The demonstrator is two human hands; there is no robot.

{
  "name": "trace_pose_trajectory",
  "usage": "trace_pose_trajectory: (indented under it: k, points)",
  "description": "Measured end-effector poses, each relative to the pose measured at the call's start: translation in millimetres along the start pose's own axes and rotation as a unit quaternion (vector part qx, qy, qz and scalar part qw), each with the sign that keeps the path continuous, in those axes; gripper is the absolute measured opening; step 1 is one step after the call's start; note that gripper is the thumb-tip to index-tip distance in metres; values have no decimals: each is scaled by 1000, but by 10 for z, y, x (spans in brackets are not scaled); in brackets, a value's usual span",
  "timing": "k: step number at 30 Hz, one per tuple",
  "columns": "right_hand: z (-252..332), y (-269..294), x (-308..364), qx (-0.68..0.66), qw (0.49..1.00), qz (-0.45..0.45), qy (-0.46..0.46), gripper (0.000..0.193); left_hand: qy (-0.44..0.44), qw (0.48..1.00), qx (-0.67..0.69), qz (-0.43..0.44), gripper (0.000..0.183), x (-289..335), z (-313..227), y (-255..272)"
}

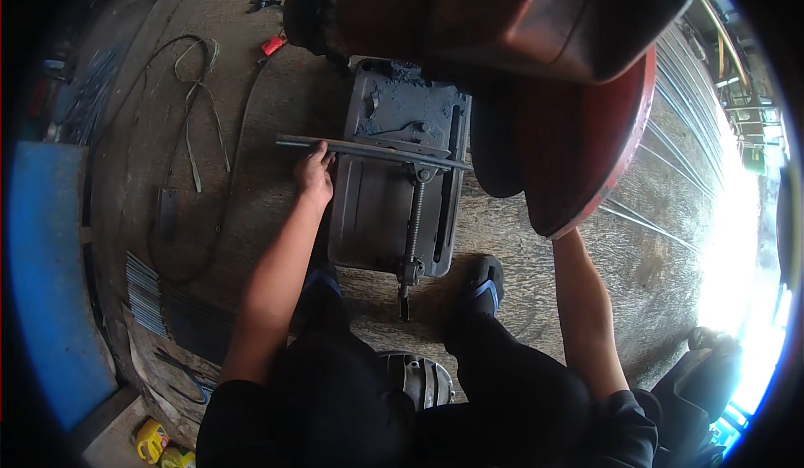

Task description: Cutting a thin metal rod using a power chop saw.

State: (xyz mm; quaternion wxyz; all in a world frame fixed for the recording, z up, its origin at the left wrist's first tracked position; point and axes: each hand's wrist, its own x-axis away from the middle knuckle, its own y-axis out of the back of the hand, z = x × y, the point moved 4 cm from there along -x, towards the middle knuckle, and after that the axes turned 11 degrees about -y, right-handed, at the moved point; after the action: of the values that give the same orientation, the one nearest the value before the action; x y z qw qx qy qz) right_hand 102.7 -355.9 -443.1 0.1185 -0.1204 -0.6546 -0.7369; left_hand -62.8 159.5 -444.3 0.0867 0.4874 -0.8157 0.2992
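My left hand is closed around the left part of a thin metal bar. The bar lies crosswise over the grey base of a chop saw, against the vise. The vise's threaded screw runs toward me and ends in a crank near my feet. Above the base hang the saw's dark motor housing and its red blade guard, with a dark cutting disc beside the bar's right end. My right forearm reaches up behind the guard, which hides the right hand.
Long metal rods lie on the worn floor at the right, and a bundle of rods at the left. A cord loops across the floor. A blue panel stands far left. Yellow containers sit lower left.
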Motion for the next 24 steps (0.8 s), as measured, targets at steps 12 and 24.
trace_pose_trajectory:
  k: [12, 24]
  points:
    - [-107, -461, -106, -743, 584, 156, -285, 19, -4, 1000, 1, -16, 16, -29, 24, 18]
    - [-129, -447, -124, -738, 564, 162, -334, 15, -11, 999, -30, -9, 21, -139, 58, 110]
